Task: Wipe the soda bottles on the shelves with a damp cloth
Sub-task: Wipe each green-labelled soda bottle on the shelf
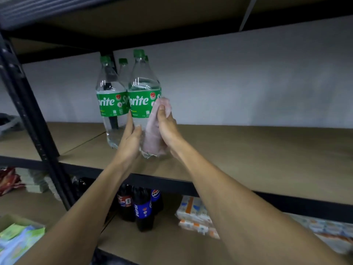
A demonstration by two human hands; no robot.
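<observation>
Several clear Sprite bottles with green caps and labels stand on the middle shelf. The front Sprite bottle is near the shelf's front edge. My left hand grips its lower body from the left, thumb across the front. My right hand holds a pale pink cloth pressed against the bottle's right side, from the label down to the base. A second Sprite bottle stands just left, with two more behind, partly hidden.
A black metal upright runs down the left. On the shelf below stand dark Pepsi bottles, white packets to their right, and red packets at far left. A box of colourful packs sits lower left.
</observation>
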